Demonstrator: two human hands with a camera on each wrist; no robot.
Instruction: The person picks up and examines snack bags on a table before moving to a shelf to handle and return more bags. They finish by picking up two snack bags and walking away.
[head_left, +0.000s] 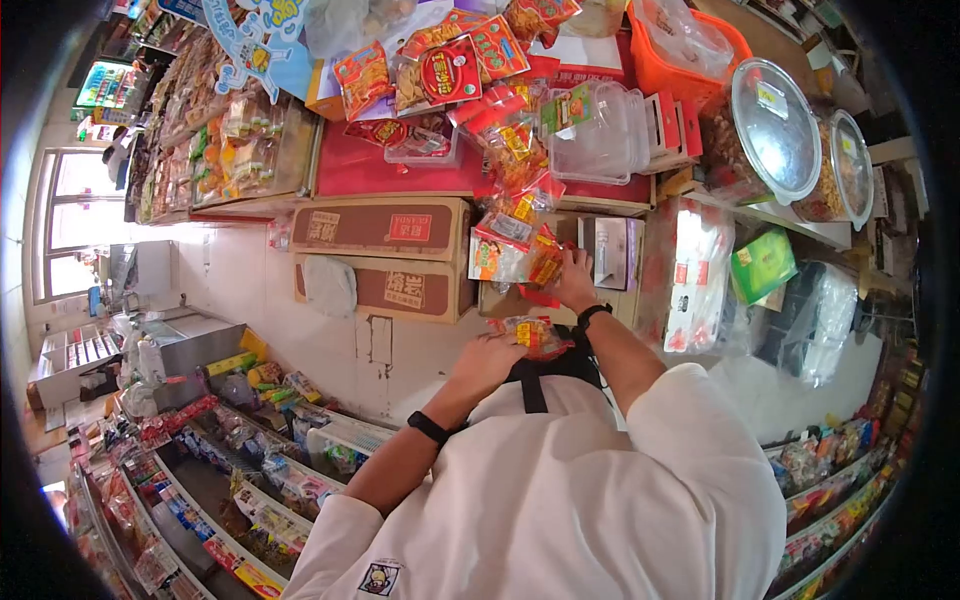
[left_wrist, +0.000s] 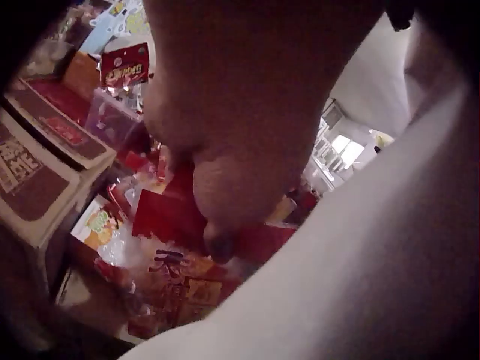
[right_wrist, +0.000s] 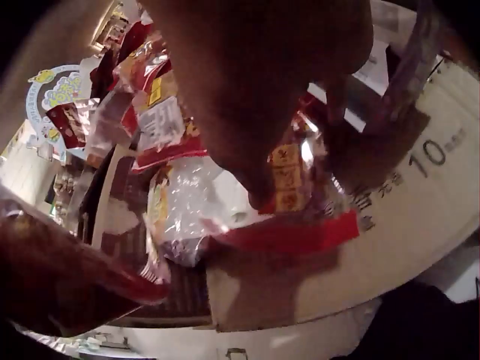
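on the left, clear display bins (head_left: 290, 150) hold wrapped snacks, and two brown cartons (head_left: 350, 233) sit together below the red tabletop (head_left: 345, 172). a small clear tub (head_left: 425, 158) contains red snack bags. nearer the person, the left hand (head_left: 482, 362) grips a red-banded snack packet (head_left: 540, 337), crinkly and transparent with a yellow-orange panel, its long axis running roughly crosswise in front of the body. farther forward and to the right, the right hand (head_left: 573, 282) pinches a clear snack packet (head_left: 547, 262) over a cardboard carton (right_wrist: 390, 225); its red sealed edge faces the person, and it has a yellow label and shiny film. beyond it stands a clear plastic box (head_left: 610, 140); next, an orange basket (head_left: 735, 45) holds a clear plastic bag (head_left: 683, 35). on the right, lidded round jars (head_left: 725, 165) contain brown snacks.
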